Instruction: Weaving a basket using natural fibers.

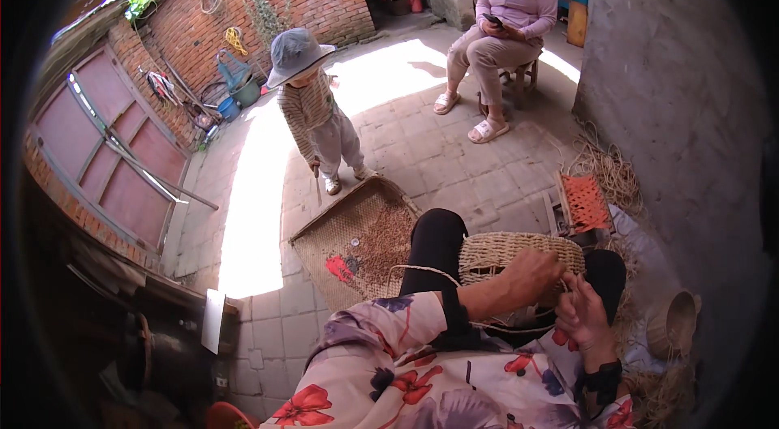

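Note:
A partly woven straw basket (519, 253) lies across my lap, between my dark-trousered knees. My left hand (531, 276) reaches over its near side, fingers curled closed at the right end. Against it, my right hand (583, 314) pinches with thumb and fingers at the same spot. Both seem to grip a straw cord (428, 269), though the bit between the fingertips is too small to see clearly. One length of this cord sticks out left past my left forearm; another loops below it. Openings show in the weave near my left wrist.
A large woven tray (324, 228) with small reddish-brown pieces lies ahead left. Beside it stands a child (312, 117) holding a stick. Another person (517, 3) sits on a stool with a phone. To the right are an orange-webbed stool (586, 203), coiled straw rope (607, 172) and a round basket (673, 323).

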The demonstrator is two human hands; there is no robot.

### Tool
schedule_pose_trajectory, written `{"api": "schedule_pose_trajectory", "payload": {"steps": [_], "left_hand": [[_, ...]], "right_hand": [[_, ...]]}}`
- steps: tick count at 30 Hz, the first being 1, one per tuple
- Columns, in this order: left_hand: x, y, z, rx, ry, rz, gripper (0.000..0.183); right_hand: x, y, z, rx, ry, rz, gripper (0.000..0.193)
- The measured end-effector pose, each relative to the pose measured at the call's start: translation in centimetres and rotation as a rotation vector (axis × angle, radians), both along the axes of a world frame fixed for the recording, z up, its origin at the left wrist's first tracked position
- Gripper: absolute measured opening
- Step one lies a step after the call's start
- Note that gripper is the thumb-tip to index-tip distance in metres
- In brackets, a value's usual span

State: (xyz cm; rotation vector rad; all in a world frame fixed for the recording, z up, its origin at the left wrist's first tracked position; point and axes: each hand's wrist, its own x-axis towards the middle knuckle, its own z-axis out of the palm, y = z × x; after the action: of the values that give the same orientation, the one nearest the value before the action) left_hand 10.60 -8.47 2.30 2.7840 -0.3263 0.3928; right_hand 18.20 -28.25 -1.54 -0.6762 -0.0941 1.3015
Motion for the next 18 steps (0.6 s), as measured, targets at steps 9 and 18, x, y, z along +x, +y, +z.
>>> {"api": "schedule_pose_trajectory", "payload": {"steps": [9,18], "left_hand": [[0.2,0.0,2.7,0.109,0.051,-0.074,0.012],[1.2,-0.8,3.0,0.147,0.051,-0.092,0.022]], "right_hand": [[-0.9,0.6,1.0,-0.031,-0.094,-0.047,0.026],[-0.8,0.8,0.8,-0.108,-0.122,-0.069,0.027]]}}
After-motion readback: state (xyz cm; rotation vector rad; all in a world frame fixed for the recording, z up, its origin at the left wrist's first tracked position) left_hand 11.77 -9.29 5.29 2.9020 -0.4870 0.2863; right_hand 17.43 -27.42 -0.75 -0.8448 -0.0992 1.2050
